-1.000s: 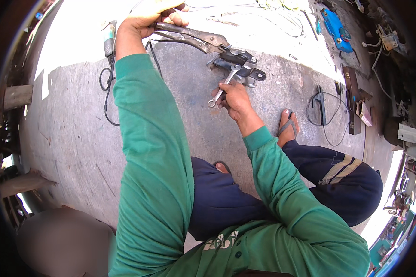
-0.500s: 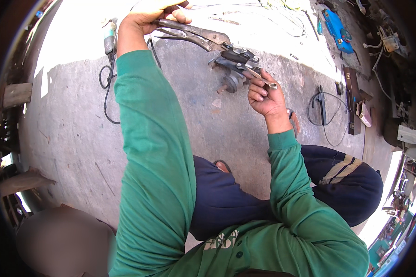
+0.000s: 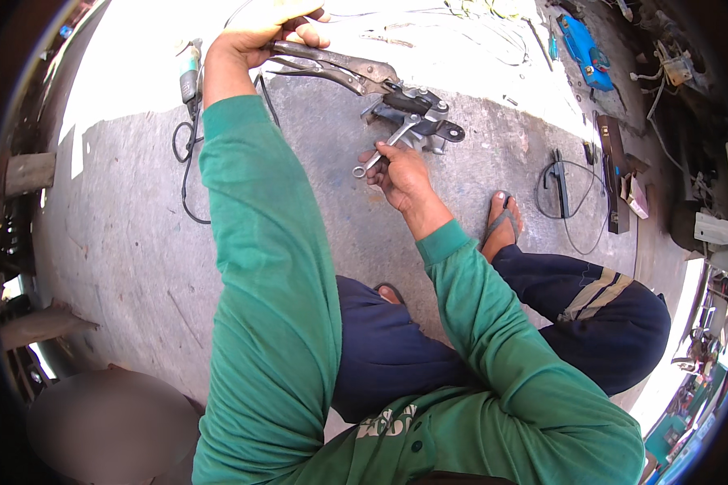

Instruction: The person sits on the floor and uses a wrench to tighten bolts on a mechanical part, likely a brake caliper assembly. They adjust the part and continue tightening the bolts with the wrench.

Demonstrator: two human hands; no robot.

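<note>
My left hand point(image 3: 251, 39) is closed around the handle end of a pair of locking pliers point(image 3: 340, 66), at the far side of the work. The jaws of the pliers meet a dark metal assembly with bolts point(image 3: 449, 130) on the concrete floor. My right hand point(image 3: 406, 179) pinches a combination wrench point(image 3: 395, 138) by its shaft. One end of the wrench lies at a bolt on the assembly; its ring end points toward the lower left. Part of the assembly's underside is hidden behind the right hand and wrench.
An angle grinder point(image 3: 188, 77) with a black cord lies at the far left. To the right are a black tool with a cable point(image 3: 561, 186), a long dark case point(image 3: 615, 174) and a blue case point(image 3: 582, 52). My sandalled foot point(image 3: 503, 224) is close to my right forearm.
My right hand has moved left and slightly nearer. The wrench has swung round, its ring end going from lower right to lower left. My left hand stays on the pliers.
</note>
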